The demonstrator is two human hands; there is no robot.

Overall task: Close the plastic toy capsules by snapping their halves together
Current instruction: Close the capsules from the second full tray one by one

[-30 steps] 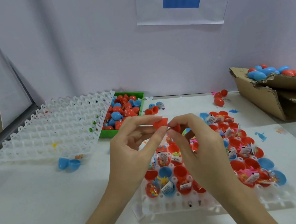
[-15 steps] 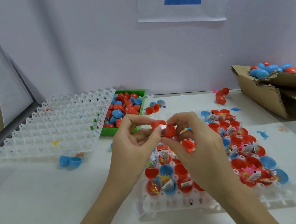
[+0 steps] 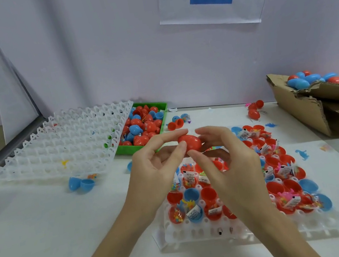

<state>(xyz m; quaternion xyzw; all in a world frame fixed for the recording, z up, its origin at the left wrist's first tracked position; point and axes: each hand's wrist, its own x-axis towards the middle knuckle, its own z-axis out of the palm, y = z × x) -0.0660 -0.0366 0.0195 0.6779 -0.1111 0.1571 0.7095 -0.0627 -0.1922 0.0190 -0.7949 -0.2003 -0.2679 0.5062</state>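
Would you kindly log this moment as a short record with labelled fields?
held item: red egg-shaped plastic capsule, looks closed
left hand: pinches the capsule's left end
right hand: pinches its right end
below hands: white plastic grid tray of open red and blue capsule halves with small toys
far left: white plastic grid tray without capsules
behind: green plastic bin of red and blue capsule pieces
far right: torn brown cardboard box holding red and blue capsules
surface: white table
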